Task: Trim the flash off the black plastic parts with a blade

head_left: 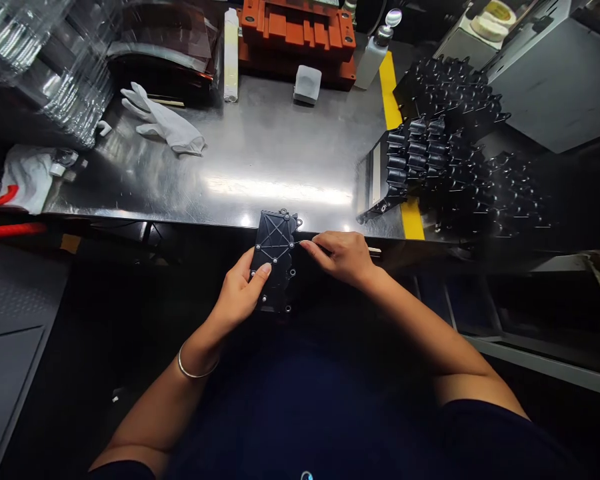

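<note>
My left hand (241, 292) grips a flat black molded plastic part (276, 235) just off the front edge of the bench, with the thumb on its face. Crossed ribs, small round bosses and side lugs mark the part. At its right edge is my right hand (341, 257), closed in a pinch around a slim tool. Only the tool's thin tip by the part and a pale rear end (375, 251) show; the fingers hide the rest, so its kind is unclear.
Many similar black parts (420, 153) stand stacked on the metal bench (280, 147) at right, beside yellow tape (390, 90). Behind are an orange-red fixture (300, 33), a white block (307, 85) and a bottle (371, 61). White gloves (165, 123) and clear plastic trays (65, 80) lie left.
</note>
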